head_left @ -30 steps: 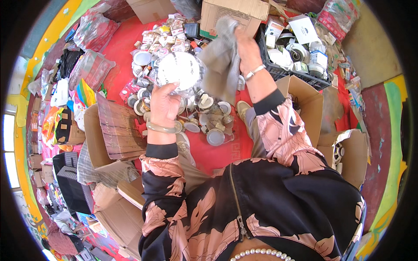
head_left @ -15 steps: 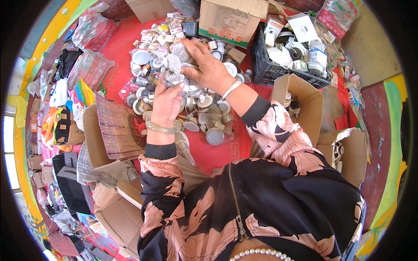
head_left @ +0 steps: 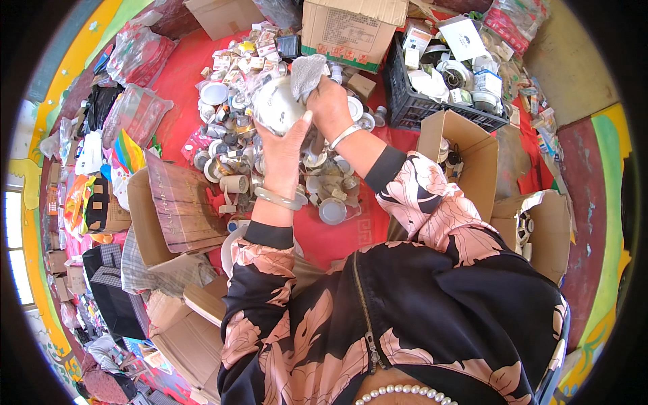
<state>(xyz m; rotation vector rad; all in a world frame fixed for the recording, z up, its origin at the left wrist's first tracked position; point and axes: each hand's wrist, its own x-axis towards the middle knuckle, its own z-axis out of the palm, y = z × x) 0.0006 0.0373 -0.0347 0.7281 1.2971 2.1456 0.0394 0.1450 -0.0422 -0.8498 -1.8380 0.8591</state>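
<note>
A round, shiny white disc-shaped item [head_left: 275, 109], probably a lamp fitting, is held up in my left hand [head_left: 279, 154], whose fingers go beneath it and thumb lies along its near right side. My right hand [head_left: 331, 108] grips a grey cloth [head_left: 307, 73] at the disc's right edge. Parts of the right fingers are hidden by the cloth. Under and around both hands spreads a heap of loose fittings, with a white round fitting [head_left: 214, 93] on its left and a metallic disc [head_left: 332, 210] at its near edge.
A large cardboard box [head_left: 352, 34] stands behind the heap. To its right is a black crate [head_left: 405, 108] full of fittings. Open cartons [head_left: 472, 152] stand at the right, and another box [head_left: 145, 216] at the left. Red sheeting [head_left: 337, 236] covers the floor.
The disc's shiny face has come into view in my left hand, where bunched cloth showed before. The cloth has shifted right with my right hand, and my left hand has moved right and up.
</note>
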